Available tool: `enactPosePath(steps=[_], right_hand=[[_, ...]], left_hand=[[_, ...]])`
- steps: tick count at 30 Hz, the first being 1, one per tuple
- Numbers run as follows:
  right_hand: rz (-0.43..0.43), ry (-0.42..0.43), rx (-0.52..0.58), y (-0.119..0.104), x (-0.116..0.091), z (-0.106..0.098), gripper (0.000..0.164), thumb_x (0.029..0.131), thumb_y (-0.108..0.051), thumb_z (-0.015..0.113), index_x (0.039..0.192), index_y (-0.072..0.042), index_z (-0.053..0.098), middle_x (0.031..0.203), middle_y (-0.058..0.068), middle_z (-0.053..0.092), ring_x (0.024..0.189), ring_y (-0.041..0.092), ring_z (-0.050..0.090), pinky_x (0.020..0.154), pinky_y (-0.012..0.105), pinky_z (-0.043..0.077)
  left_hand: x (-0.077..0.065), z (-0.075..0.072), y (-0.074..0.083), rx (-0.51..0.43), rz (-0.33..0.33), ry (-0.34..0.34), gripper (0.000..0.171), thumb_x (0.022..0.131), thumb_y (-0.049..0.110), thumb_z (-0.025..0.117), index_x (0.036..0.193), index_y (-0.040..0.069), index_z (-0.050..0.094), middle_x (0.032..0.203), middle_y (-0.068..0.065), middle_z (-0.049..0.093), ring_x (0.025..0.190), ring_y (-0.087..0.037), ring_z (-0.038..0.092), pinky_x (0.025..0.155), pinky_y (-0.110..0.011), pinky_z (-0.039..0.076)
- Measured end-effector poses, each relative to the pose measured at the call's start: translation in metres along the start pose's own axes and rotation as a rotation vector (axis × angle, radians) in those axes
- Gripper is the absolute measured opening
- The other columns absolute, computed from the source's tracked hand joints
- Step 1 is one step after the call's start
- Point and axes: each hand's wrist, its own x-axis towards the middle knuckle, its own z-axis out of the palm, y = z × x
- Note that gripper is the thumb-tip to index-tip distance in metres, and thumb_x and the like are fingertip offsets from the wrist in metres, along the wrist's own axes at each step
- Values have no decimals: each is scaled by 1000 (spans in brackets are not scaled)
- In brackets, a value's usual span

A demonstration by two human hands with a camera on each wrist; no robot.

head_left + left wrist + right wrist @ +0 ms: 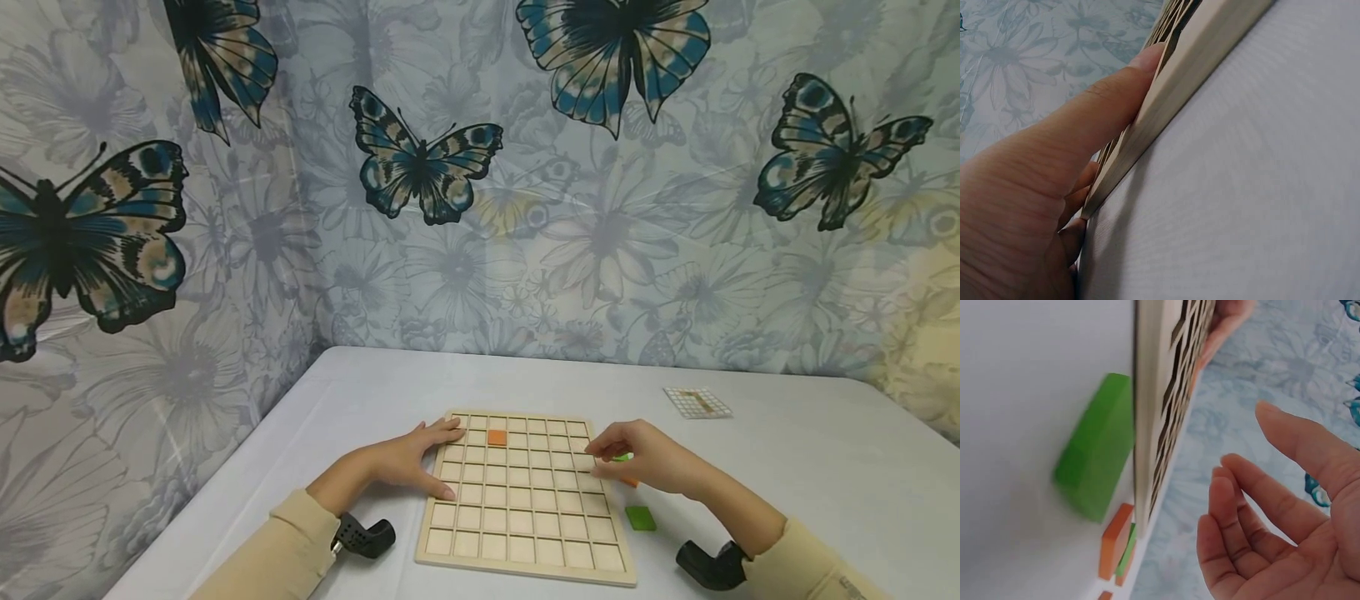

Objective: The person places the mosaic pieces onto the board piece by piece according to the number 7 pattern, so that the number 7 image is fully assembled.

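- Wooden grid board (520, 502) lies flat on the white table (795, 458), between the two hands, its rows of shallow square cells facing up.
- One orange tile (497, 437) sits in a cell of the second row from the far edge, third from the left.
- Left hand (401, 457) rests along the board's left edge, fingers spread and extended, the thumb on the rim; it touches the board without curling round it.
- Right hand (654, 457) is at the board's right edge, fingers gently bent and the thumb apart from them, with nothing between them in the right wrist view.
- A green tile (640, 518) lies on the table just beside the board's right edge, nearer the person than the right hand.
- More orange and green tiles lie beyond it, partly hidden by that hand in the head view.
- A card with a printed grid (697, 403) lies farther off, toward the table's far right.
- Behind the table hangs flowered fabric (450, 283) with large butterflies.
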Motion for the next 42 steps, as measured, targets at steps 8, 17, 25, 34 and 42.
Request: enactPosePath(steps=[8,17,25,34,42], right_hand=[[-16,-12,36,4,-17,0,38,82,-29,70,108,-2,65,103,6,64,87,4,57,75,20,50],[-19,-10,30,8,-31,1,37,82,-32,70,107,-4,66,99,4,62,84,-1,54,75,22,50],[-6,3,30,17,-41,3,37,79,-32,72,107,-8,66,105,3,65,91,-3,56,78,19,49],[24,-9,32,28,-43,3,34,76,-29,76,101,-8,68,102,3,68,89,-3,59,76,18,49],[24,-74,101,35,-42,2,29,75,-21,77,96,-3,67,96,5,68,82,-3,58,72,17,51]], left_hand=[[-2,0,0,-8,7,-2,91,70,46,78,146,26,32,158,0,10,143,-42,-4,112,-63,6],[-1,-1,0,2,5,5,91,70,47,78,146,28,33,158,3,10,143,-41,-4,112,-63,6],[-1,-1,1,-9,6,-4,91,70,47,78,146,28,32,158,4,10,143,-40,-5,111,-65,6],[0,-1,2,4,-1,-1,91,70,48,78,146,29,32,158,4,10,143,-40,-4,111,-65,7],[0,-1,1,6,2,-4,92,70,47,78,146,27,31,158,3,10,143,-41,-4,110,-66,7]])
